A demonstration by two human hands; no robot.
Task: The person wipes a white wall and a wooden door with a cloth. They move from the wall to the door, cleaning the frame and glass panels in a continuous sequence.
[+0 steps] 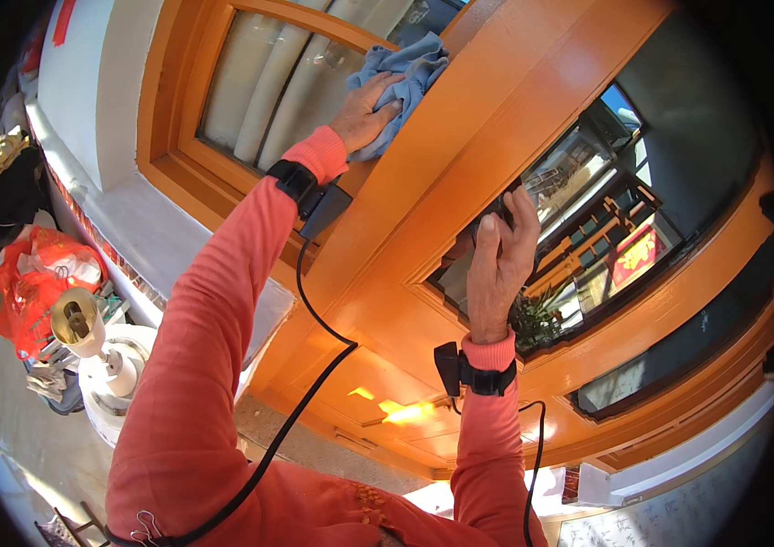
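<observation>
My left hand (366,113) presses a crumpled blue cloth (404,82) against the orange wooden window frame (189,147), by the edge of its glass pane (284,75). Part of the cloth lies hidden under the palm and fingers. Lower right, my right hand (502,267) is raised at the dark glass panel (688,130) of an orange wooden door (387,273), thumb and fingers apart. Nothing held shows in it, though whether its fingertips touch the glass or the frame is unclear. Each wrist wears a black strap with a small cabled device.
A grey-white sill (175,236) runs below the window. At left stand a white gas cylinder or similar vessel (117,383) and a red plastic bag (38,287). One black cable (322,369) hangs across my left side. The glass reflects plants and furniture.
</observation>
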